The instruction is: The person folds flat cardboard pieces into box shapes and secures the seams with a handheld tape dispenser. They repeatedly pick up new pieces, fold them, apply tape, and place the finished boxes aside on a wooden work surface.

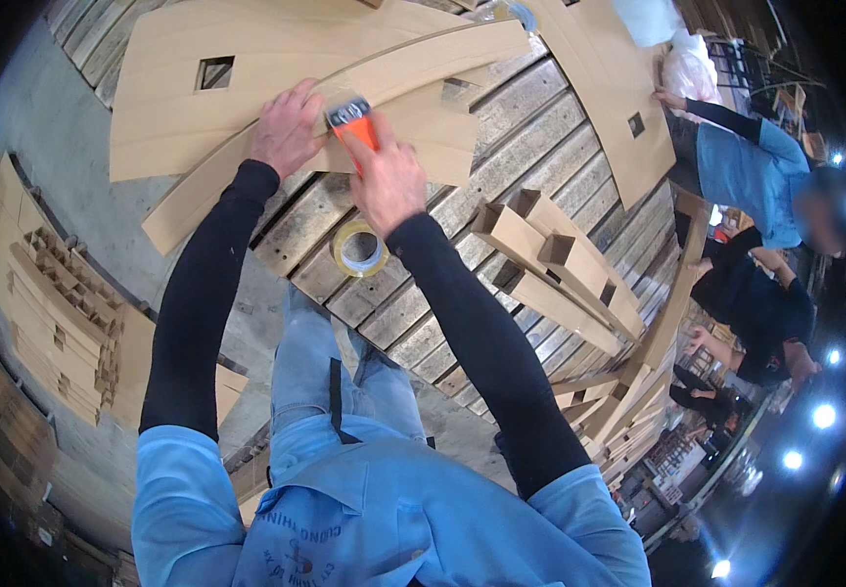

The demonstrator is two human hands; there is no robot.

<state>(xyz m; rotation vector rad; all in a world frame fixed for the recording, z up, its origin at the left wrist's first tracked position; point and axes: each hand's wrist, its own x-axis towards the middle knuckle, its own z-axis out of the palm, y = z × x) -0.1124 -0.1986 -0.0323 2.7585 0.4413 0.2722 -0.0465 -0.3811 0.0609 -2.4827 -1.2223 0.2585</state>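
Note:
A long, narrow folded cardboard strip (423, 68) lies slantwise over a wide cardboard sheet (163, 108) with square cut-outs. My left hand (291, 127) grips the strip near its middle, fingers bent over it. In my right hand (388, 181) is an orange hand tool (352, 122) with a dark and silver head; its exact kind is unclear. The tool's head is at the strip, just right of my left hand. Below my right hand, a roll of clear yellowish tape (358, 248) lies flat on the slatted table (403, 323).
Several folded cardboard tubes (570, 274) lie on the table to the right. Another cut-out sheet (628, 147) is at the far right, with a co-worker's hand (672, 99) at its edge. Stacked cardboard pieces (61, 313) are on the floor at left.

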